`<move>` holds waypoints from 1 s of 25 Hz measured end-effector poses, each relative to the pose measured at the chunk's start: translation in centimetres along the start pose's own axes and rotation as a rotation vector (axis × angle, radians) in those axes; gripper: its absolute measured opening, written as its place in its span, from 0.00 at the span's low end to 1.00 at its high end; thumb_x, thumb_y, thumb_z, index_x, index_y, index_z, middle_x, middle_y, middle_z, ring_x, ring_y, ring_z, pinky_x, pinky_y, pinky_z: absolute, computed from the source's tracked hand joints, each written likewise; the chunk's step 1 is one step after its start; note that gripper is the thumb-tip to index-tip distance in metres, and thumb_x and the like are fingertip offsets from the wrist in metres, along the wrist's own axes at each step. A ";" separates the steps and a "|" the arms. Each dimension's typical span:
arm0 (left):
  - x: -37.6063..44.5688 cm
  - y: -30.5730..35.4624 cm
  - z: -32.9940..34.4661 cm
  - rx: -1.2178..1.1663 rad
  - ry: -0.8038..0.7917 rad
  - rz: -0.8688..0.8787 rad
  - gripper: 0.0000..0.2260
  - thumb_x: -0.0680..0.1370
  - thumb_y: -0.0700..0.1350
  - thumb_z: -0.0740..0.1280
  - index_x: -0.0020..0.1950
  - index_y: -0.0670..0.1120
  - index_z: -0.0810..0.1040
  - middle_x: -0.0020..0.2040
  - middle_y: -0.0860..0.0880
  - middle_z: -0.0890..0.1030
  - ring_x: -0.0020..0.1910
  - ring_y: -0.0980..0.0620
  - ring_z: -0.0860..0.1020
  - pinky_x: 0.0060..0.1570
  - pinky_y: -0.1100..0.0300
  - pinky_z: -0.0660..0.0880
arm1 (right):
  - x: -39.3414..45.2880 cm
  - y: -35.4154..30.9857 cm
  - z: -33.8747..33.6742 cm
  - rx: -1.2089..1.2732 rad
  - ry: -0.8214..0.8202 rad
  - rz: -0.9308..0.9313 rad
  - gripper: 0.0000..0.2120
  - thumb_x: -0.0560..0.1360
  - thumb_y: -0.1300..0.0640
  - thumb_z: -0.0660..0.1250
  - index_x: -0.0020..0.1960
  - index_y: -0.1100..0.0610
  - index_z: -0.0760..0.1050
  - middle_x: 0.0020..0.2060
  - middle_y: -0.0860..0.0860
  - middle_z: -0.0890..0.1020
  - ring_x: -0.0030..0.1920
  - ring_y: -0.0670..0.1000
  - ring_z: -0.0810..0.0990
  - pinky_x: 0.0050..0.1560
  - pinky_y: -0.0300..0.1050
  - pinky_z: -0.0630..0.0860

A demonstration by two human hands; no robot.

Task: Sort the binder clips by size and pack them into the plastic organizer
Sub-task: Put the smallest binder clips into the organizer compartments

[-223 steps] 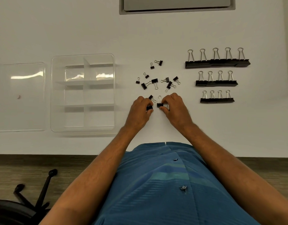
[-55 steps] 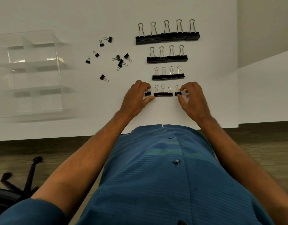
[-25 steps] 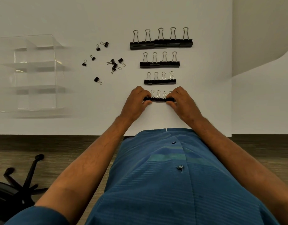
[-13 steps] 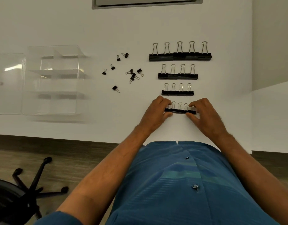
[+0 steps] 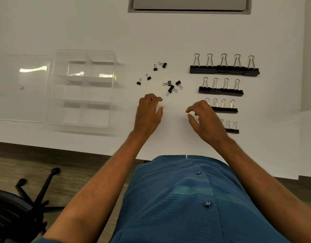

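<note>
both hands have left the shortest row of clips, which they were squeezing into line half a second ago, and now hover over bare table nearer the loose pile. from the left: the clear lid (image 5: 21, 88) lies flat on the white table (image 5: 81, 28), set aside so that the plastic organizer (image 5: 82, 88) just beside it stands open, its six compartments holding nothing yet. right of it, the loose small clips (image 5: 168, 84) lie scattered, unsorted, a few touching near the middle of the pile and others apart. the left hand (image 5: 149, 113) floats just below that pile, fingers spread and holding nothing, probably placed to take the next small clip. the right hand (image 5: 206, 121) hangs a little apart from it, thumb and forefinger curled but closed on nothing, and it hides the left ends of the two lower rows. on the right, four graded rows show the sorting nearly done: the largest clips (image 5: 224, 69) farthest from the person, the second row (image 5: 221, 90) below them, the third row (image 5: 224, 108) smaller again, and the smallest row (image 5: 231, 129) nearest the table's edge. each row sits handles up and shoulder to shoulder, likely so a whole size can be lifted into one compartment. packing has not begun.
</note>
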State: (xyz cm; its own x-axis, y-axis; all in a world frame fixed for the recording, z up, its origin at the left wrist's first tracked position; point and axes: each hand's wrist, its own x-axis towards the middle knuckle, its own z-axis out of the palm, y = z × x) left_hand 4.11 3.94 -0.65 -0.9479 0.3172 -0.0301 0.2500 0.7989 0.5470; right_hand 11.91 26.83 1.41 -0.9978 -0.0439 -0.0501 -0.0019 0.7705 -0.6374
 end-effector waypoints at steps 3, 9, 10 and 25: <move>1.2 -2.0 -0.7 0.050 -0.066 -0.002 0.15 0.79 0.41 0.67 0.66 0.44 0.76 0.65 0.44 0.73 0.62 0.45 0.70 0.58 0.56 0.71 | 2.2 -1.3 2.2 -0.023 -0.052 0.011 0.15 0.79 0.56 0.67 0.65 0.54 0.74 0.59 0.50 0.73 0.58 0.49 0.73 0.52 0.46 0.78; 2.6 -4.3 -0.3 0.036 -0.093 0.060 0.07 0.78 0.35 0.66 0.56 0.41 0.79 0.53 0.42 0.76 0.50 0.46 0.74 0.50 0.53 0.77 | 7.1 -2.7 5.3 -0.101 0.012 0.071 0.18 0.80 0.62 0.63 0.69 0.56 0.72 0.62 0.54 0.74 0.60 0.55 0.75 0.49 0.51 0.78; 2.9 -4.5 -0.5 0.028 -0.108 0.071 0.07 0.78 0.35 0.67 0.55 0.41 0.79 0.52 0.43 0.76 0.49 0.47 0.74 0.49 0.53 0.76 | 7.9 -2.7 5.8 -0.135 0.020 0.064 0.18 0.80 0.63 0.62 0.69 0.57 0.72 0.61 0.55 0.75 0.58 0.56 0.75 0.46 0.52 0.79; 3.4 -5.8 -1.2 -0.101 -0.146 0.083 0.02 0.78 0.36 0.68 0.50 0.41 0.78 0.48 0.45 0.74 0.43 0.51 0.73 0.44 0.56 0.75 | 10.3 -3.8 6.6 -0.161 -0.100 0.022 0.11 0.78 0.58 0.66 0.60 0.57 0.76 0.54 0.53 0.76 0.51 0.54 0.77 0.44 0.50 0.77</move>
State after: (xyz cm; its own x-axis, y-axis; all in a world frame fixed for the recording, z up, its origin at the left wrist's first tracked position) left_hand -0.84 -0.26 -2.90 -0.8843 0.4564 -0.0983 0.2979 0.7137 0.6340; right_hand 2.07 19.25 -1.70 -0.9861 -0.0831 -0.1442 0.0009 0.8636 -0.5042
